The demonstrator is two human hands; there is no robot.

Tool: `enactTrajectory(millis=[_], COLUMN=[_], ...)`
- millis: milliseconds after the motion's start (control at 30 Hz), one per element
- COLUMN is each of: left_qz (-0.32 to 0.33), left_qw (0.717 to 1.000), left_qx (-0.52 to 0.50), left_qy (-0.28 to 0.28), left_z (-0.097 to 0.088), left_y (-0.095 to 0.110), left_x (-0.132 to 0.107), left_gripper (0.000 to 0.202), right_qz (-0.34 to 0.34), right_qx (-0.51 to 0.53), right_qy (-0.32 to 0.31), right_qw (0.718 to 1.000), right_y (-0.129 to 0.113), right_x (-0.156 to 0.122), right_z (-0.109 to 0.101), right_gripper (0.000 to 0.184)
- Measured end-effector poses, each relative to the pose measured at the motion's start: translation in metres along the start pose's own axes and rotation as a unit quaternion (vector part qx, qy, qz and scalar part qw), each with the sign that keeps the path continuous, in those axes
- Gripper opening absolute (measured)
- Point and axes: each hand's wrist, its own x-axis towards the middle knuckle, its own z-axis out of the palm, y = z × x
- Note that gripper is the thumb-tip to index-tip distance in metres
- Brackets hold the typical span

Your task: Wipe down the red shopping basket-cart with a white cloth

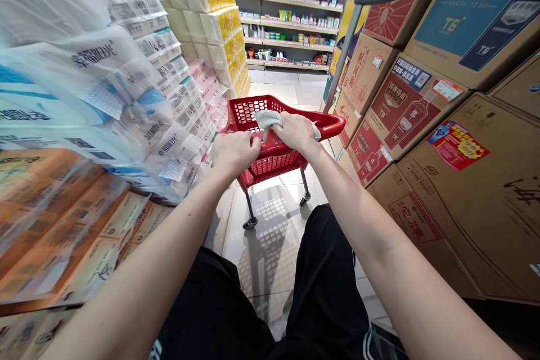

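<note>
A small red plastic shopping cart [278,164] stands in front of me on dark legs with casters. My left hand [236,152] is closed round the left side of its near rim, thumb toward the middle. My right hand [295,132] is closed over a pale grey-white cloth [266,119] and presses it on the red handle [331,125]. One end of the cloth sticks out to the left of the fingers, and a bit shows at the right of the hand. The cart's basket has mesh walls; its floor is mostly hidden by my hands.
Stacked plastic-wrapped paper packs [143,95] rise close on the left, orange packs [63,219] below them. Cardboard cartons [459,197] form a wall on the right, with a grey metal pole [343,62] beside them. Shelves [295,28] of small goods cross the far end of the tiled aisle.
</note>
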Motion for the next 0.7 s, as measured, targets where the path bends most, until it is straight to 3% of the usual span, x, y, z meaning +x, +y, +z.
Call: enactTrajectory(millis=[300, 467, 567, 700], left_qz=[0.028, 0.014, 0.006, 0.042], left_qw=[0.994, 0.994, 0.992, 0.99], left_qx=[-0.091, -0.11, -0.121, -0.121], left_qy=[-0.051, -0.008, -0.025, -0.055], left_z=[-0.011, 0.001, 0.011, 0.015], left_y=[-0.019, -0.036, -0.042, -0.031], left_x=[0.004, 0.014, 0.02, 0.024], left_gripper=[0.045, 0.044, 0.047, 0.051], right_qz=[-0.019, -0.035, -0.039, -0.055], right_qx=[-0.018, -0.031, -0.037, -0.04], right_qy=[-0.001, -0.014, -0.015, 0.005], right_qw=[1.0, 0.999, 0.998, 0.998], right_y=[-0.008, 0.008, 0.022, 0.038], right_x=[-0.013, -0.017, -0.019, -0.021], right_z=[-0.01, -0.017, -0.018, -0.016], right_gripper=[0.036, 0.037, 0.037, 0.036])
